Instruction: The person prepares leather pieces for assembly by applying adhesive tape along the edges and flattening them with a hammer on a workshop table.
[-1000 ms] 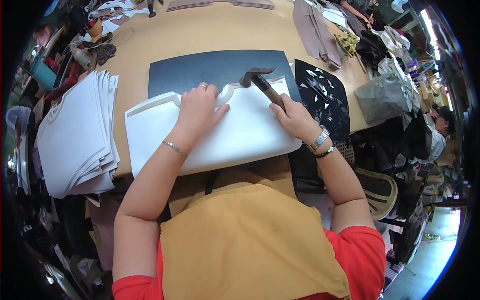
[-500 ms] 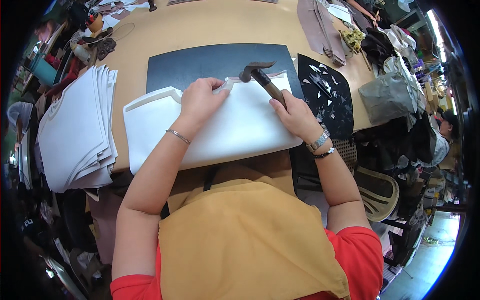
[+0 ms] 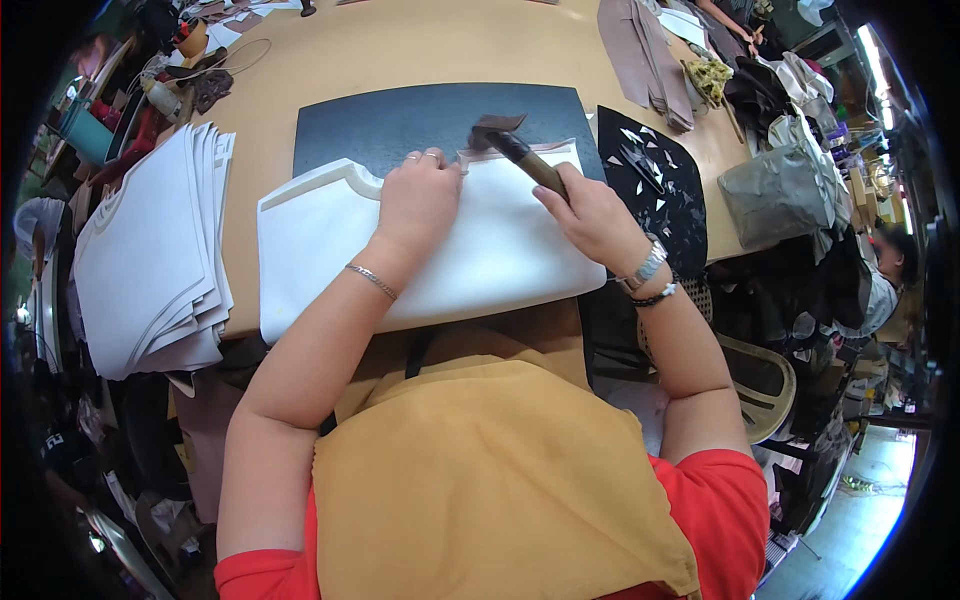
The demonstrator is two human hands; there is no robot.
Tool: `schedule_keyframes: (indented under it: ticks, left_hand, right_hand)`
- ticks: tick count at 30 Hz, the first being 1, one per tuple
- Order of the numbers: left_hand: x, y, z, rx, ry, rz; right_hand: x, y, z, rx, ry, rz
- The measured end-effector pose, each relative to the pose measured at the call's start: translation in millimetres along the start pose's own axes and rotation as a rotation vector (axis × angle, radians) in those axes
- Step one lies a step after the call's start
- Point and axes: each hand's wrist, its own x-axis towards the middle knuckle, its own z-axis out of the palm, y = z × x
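My right hand is wrapped round the wooden handle of a hammer, whose dark metal head is near the far edge of a white sheet-like panel. The panel has a notched far edge with a beige-grey border. At that notch my left hand is closed over the panel's edge, fingers curled and fingertips partly hidden. A dark slab lies under the panel's far part. The hammer head is slightly blurred, and I cannot tell whether it touches the panel.
A stack of white panels leans over the table's left edge. On the right are a black mat with white scraps and a small dark tool, mauve strips and a grey bag. Another person's hand shows at the far right.
My left hand has moved right along the panel's far edge and its fingers have curled under. The hammer head has shifted left and turned. The panel has slid slightly to the right.
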Motion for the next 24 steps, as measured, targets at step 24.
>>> schedule_keyframes:
  ticks: [24]
  left_hand:
    - [-7, -16, -19, -0.273, -0.027, -0.018]
  right_hand:
    - [6, -9, 2, -0.069, -0.100, -0.054]
